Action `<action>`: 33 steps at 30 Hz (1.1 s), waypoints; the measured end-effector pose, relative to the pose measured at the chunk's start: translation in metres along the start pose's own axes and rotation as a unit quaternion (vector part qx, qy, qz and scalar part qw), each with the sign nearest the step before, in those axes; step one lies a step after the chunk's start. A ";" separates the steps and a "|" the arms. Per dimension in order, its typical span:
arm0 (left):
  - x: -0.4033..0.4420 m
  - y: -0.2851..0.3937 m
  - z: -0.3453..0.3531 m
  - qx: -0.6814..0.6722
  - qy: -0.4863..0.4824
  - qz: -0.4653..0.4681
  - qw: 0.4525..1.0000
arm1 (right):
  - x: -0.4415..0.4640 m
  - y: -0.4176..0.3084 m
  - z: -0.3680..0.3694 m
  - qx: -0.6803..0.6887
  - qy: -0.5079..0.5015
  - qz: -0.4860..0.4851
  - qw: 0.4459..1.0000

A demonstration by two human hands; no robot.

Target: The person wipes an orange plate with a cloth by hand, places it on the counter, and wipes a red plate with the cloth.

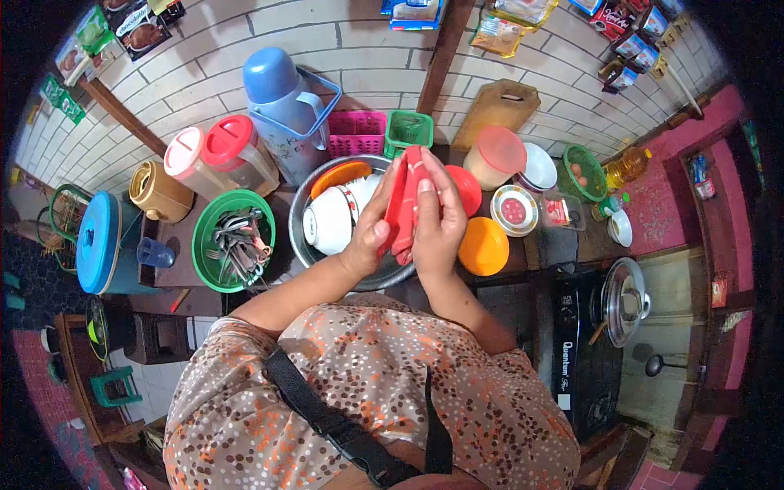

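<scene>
Between my left hand and my right hand is a folded red cloth with pale lines. Both palms press it from either side, fingers pointing away from me. The cloth is held above a large metal basin. Inside the basin, white bowls lie tilted on their sides, and an orange dish sits behind them. My hands and the cloth hide the basin's right part. Right of my right hand are a yellow-orange plate and a red round item, partly covered.
A green basin of cutlery stands left, near a blue thermos and lidded pitchers. At right are a patterned plate, a red-lidded canister, a green egg basket and a black stove.
</scene>
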State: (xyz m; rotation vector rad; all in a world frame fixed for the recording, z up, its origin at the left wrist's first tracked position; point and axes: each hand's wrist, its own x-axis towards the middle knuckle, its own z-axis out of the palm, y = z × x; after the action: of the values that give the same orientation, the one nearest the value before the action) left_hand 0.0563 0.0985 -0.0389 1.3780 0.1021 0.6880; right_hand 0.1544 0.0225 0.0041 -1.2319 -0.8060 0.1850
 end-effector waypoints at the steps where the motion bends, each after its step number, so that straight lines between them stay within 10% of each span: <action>1: 0.000 -0.001 0.002 0.008 0.004 0.019 1.000 | -0.002 0.004 0.001 0.042 0.005 0.038 0.998; 5: 0.005 0.006 0.006 -0.017 0.009 0.048 0.999 | -0.017 0.024 0.002 0.109 0.019 0.166 0.980; 16: 0.018 0.005 0.005 0.032 -0.014 0.153 0.988 | -0.034 0.025 0.002 0.113 0.035 0.146 0.982; 24: 0.014 0.005 0.002 0.054 0.028 0.065 0.996 | -0.038 -0.003 -0.003 -0.106 -0.044 -0.174 0.978; 33: 0.010 0.008 0.008 0.033 0.016 0.029 0.999 | -0.025 0.010 -0.003 -0.027 -0.017 -0.048 0.998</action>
State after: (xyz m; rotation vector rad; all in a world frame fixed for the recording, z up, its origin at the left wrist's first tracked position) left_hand 0.0648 0.0968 -0.0268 1.4377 0.1112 0.7599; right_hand 0.1416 0.0101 -0.0163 -1.2408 -0.9030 0.1075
